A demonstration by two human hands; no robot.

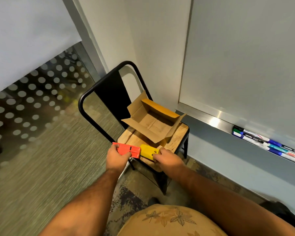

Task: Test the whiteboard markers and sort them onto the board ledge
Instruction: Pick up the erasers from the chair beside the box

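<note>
Over the chair's (180, 133) front edge, left hand (116, 156) grips an orange block (129, 149), right hand (167, 158) a yellow block (147, 150); fingers curled round each.

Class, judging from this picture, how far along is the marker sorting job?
Mostly done, it seems: several markers lie on the board ledge, and the cardboard box on the chair looks empty. In hand: the left hand holds an orange block, the right hand a yellow block. Whether all markers were tested cannot be told.

light: even indoor | glare: ledge (216, 120) (bright patch) | blur: floor (41, 167) | edges: bowed
</note>
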